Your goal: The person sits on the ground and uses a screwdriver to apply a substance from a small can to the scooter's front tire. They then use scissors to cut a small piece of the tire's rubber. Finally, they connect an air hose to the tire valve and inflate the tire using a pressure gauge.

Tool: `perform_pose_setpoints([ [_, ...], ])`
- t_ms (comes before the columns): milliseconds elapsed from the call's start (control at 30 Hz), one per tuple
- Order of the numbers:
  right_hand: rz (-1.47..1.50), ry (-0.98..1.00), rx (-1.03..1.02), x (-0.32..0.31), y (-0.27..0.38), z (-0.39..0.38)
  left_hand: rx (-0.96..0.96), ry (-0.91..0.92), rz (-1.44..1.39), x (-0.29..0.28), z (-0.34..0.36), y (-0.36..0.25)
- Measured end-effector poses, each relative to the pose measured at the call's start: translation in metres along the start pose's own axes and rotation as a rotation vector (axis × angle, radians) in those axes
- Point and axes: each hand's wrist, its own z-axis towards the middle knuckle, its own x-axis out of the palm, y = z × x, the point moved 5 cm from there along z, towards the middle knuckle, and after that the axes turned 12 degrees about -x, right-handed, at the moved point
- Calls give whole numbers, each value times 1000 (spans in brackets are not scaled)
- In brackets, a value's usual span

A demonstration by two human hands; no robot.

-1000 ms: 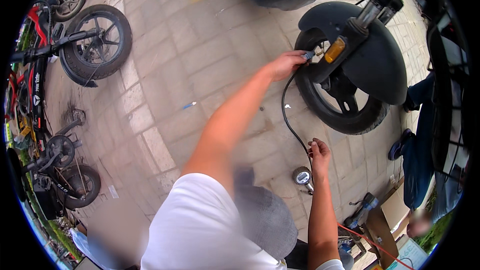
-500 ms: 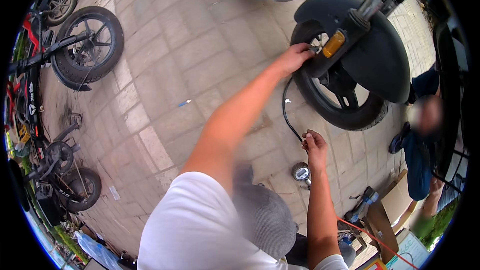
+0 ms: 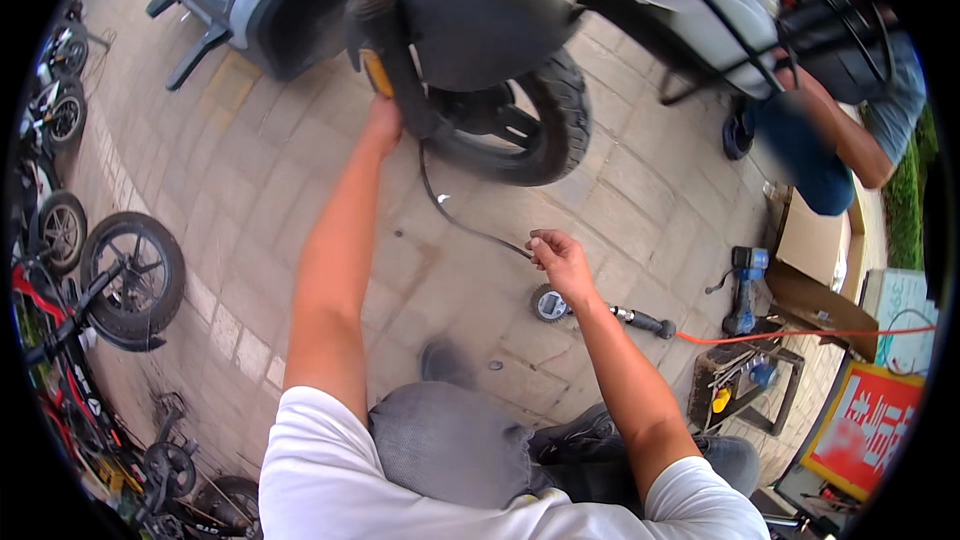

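My left hand [image 3: 383, 127] reaches up to the front wheel [image 3: 560, 125] of a scooter, beside the fork leg with its orange reflector [image 3: 376, 72]. The fork area hides its fingertips, so what they grip does not show. A thin black air hose [image 3: 468, 227] runs down from the wheel near that hand. It curves across to my right hand [image 3: 562, 262], whose fingers are pinched at the hose. Just below this hand lies a round tyre pressure gauge [image 3: 549, 304] with a small display. Its dark handle [image 3: 645, 321] joins an orange air line [image 3: 800, 332].
A blue cordless power tool [image 3: 744, 290] stands right of the gauge, near an open cardboard box [image 3: 825, 240] and a tool tray [image 3: 735, 395]. Another person [image 3: 815, 145] is at the upper right. Parked bikes [image 3: 132, 275] line the left side.
My view has swung right, bringing the tool tray and air line more into sight. My left hand remains at the wheel, its fingers now more hidden. The right hand stays at the hose.
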Motion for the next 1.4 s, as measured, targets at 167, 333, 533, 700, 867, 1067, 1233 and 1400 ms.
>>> perform_pose_setpoints([
  [167,37,-66,25,-21,-9,-24,-27,-6,-283,13,-33,-22],
  [333,89,-125,63,-46,-22,-39,13,-26,-296,13,-39,-25],
  [533,86,-160,41,-57,-26,-39,-62,-33,-426,17,-33,-23],
  [700,87,-137,11,-55,-29,-33,-165,97,-195,26,-34,-37],
  [867,118,-145,1,-53,-26,-32,-53,22,-337,14,-24,-36],
  [1067,88,-169,44,-77,-48,-47,-60,100,-327,15,-14,-29],
  [1233,-305,-115,-166,-86,-40,-58,413,-72,409,-59,15,-49],
  [1400,-835,176,-236,-121,-28,-90,47,-25,-218,-3,7,-16],
])
